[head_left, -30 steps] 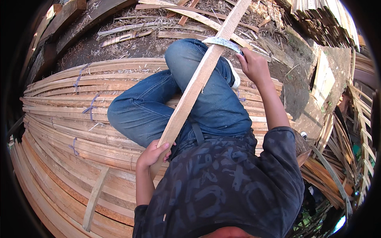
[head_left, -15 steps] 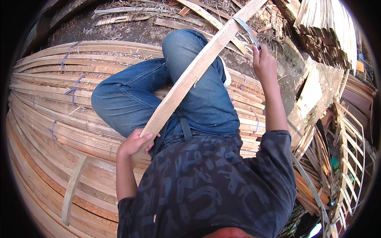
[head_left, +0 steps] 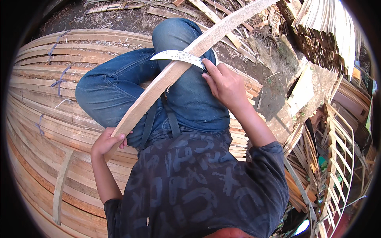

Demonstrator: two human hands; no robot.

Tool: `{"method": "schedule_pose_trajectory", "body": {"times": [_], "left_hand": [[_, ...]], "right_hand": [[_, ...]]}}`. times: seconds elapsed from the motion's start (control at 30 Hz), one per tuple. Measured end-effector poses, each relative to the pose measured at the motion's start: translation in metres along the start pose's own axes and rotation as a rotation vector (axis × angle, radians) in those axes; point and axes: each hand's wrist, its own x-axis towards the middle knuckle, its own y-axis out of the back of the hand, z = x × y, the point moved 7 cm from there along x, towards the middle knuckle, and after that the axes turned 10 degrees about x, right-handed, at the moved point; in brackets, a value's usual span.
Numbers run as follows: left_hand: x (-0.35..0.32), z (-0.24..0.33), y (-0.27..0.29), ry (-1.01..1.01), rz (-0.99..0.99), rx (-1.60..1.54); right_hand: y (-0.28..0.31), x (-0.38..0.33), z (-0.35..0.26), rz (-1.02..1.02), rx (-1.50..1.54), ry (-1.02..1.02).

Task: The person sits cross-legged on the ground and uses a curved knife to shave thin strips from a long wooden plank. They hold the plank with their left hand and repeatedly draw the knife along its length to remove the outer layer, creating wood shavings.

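A long pale wooden strip [head_left: 149, 95] slants from my left side up over my raised knee to the far right. My left hand [head_left: 109, 142] is closed round its near end, thumb on top. In my right hand [head_left: 226, 85] is a sickle [head_left: 178, 56] with a curved, bright metal blade. The blade lies across the strip above my knee, its tip pointing left. My fingers hide most of the sickle's handle. A small splinter sticks out from the strip's lower edge, just nearer to me than the blade.
Bundled wooden strips [head_left: 51, 85], tied with purple cord, lie beneath and left of me. A sheathed blade [head_left: 115, 7] rests on the ground at the far left. Stacked thin boards [head_left: 323, 35] stand at the far right, with a slatted frame [head_left: 337, 166] nearer on the right.
My right hand has drawn the sickle along the strip toward me, from beyond the knee to above it. The blade now crosses the strip. My left hand still grips the near end.
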Motion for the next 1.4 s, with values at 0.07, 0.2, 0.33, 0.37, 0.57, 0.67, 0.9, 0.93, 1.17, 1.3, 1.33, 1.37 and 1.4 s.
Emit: {"method": "schedule_pose_trajectory", "body": {"times": [0.07, 0.2, 0.33, 0.37, 0.57, 0.67, 0.9, 0.93, 1.17, 1.3, 1.33, 1.37, 1.4], "left_hand": [[0.003, -0.001, 0.001, -0.006, 0.003, -0.009], [0.004, -0.002, 0.002, -0.002, 0.035, -0.050], [0.006, 0.000, 0.002, -0.007, 0.048, -0.045], [0.008, 0.002, 0.003, -0.012, 0.046, -0.028], [0.009, -0.003, 0.004, 0.023, -0.016, -0.117], [0.010, -0.003, 0.004, 0.004, -0.027, -0.111], [0.012, 0.001, 0.005, -0.006, 0.012, -0.077], [0.011, 0.001, 0.004, -0.005, 0.025, -0.077], [0.011, 0.001, 0.004, -0.033, -0.001, -0.056], [0.012, -0.003, 0.004, -0.011, 0.055, -0.031], [0.012, -0.001, 0.004, -0.013, 0.052, -0.028], [0.011, 0.000, 0.003, -0.013, 0.050, -0.020], [0.011, 0.000, 0.004, -0.008, 0.068, -0.002]], "right_hand": [[0.001, 0.002, 0.003, -0.003, -0.059, 0.015], [0.002, 0.003, 0.030, 0.031, -0.169, 0.090], [0.035, 0.007, 0.107, 0.218, -0.277, -0.029], [0.032, 0.007, 0.108, 0.213, -0.293, -0.043], [0.026, 0.010, 0.083, 0.186, -0.253, -0.137], [0.010, 0.014, 0.044, 0.069, -0.156, -0.068], [-0.021, 0.011, -0.006, -0.160, -0.029, 0.015], [-0.012, 0.016, 0.009, -0.097, -0.084, -0.022], [0.122, -0.023, 0.242, 0.265, -0.344, -0.674], [0.107, -0.038, 0.196, 0.292, -0.117, -0.764], [0.091, -0.031, 0.167, 0.288, -0.037, -0.692], [0.072, -0.029, 0.145, 0.288, -0.002, -0.556], [0.054, -0.022, 0.117, 0.181, 0.099, -0.587]]}}
